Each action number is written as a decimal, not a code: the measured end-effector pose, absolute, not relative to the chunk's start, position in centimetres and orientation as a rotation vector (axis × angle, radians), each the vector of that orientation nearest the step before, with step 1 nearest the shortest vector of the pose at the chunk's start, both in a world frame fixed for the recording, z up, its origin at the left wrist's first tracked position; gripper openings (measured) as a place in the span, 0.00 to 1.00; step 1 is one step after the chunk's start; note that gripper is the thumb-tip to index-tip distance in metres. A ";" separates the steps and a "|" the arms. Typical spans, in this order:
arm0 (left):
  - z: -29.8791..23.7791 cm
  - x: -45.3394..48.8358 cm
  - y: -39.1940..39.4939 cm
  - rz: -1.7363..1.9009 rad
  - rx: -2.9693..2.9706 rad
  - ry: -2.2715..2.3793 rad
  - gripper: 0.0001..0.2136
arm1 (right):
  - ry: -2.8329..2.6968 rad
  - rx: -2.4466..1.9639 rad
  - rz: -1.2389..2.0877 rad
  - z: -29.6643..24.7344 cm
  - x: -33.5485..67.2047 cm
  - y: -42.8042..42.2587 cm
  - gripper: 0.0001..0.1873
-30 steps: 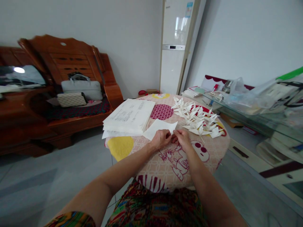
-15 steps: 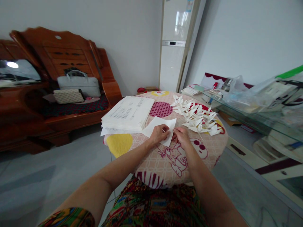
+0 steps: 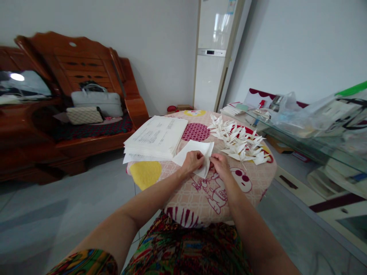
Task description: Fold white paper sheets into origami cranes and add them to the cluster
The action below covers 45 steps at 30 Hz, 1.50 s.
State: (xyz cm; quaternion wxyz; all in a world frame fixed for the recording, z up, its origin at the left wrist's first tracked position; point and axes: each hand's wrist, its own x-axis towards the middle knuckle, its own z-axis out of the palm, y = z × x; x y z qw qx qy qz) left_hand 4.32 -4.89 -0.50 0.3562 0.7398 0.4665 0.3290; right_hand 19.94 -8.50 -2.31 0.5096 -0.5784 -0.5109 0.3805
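Note:
A white sheet of paper (image 3: 191, 148) lies on the cloth-covered table in front of me, its right side creased. My left hand (image 3: 195, 162) rests on the sheet with bent fingers closed on its middle. At the sheet's right edge, my right hand (image 3: 219, 163) pinches the paper between thumb and fingers. Just beyond my right hand spread several white folded paper cranes (image 3: 239, 142). To the left of the sheet stands a thick stack of printed paper (image 3: 156, 133).
The small table has a patterned cloth (image 3: 183, 198). On the right, a glass shelf (image 3: 304, 143) carries plastic bags (image 3: 298, 114) and clutter. A wooden sofa (image 3: 86, 72) with a grey bag (image 3: 97, 102) stands at the left, a tall white air conditioner (image 3: 211, 76) at the back.
The sheet's right part has shifted slightly and its near corner sits a little lower. Both hands stay in nearly the same place. The view has turned slightly.

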 end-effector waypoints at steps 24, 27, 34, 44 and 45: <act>10.1 -8.8 2.4 1.626 2.160 2.106 0.11 | -0.876 -1.451 0.875 -2.1 19.9 -8.3 0.05; 7.6 -8.3 3.7 1.276 2.306 2.192 0.13 | -0.878 -1.442 0.874 -2.3 19.9 -8.3 0.06; 2.3 -6.1 4.5 0.685 2.332 2.109 0.13 | -0.885 -1.430 0.878 -2.9 20.0 -8.0 0.06; 0.9 1.8 1.3 1.119 2.553 1.060 0.29 | -1.297 -1.405 0.445 -2.0 19.8 -8.5 0.09; 1.0 2.6 1.1 1.131 2.580 0.994 0.32 | -1.341 -1.396 0.408 -1.9 19.7 -8.6 0.09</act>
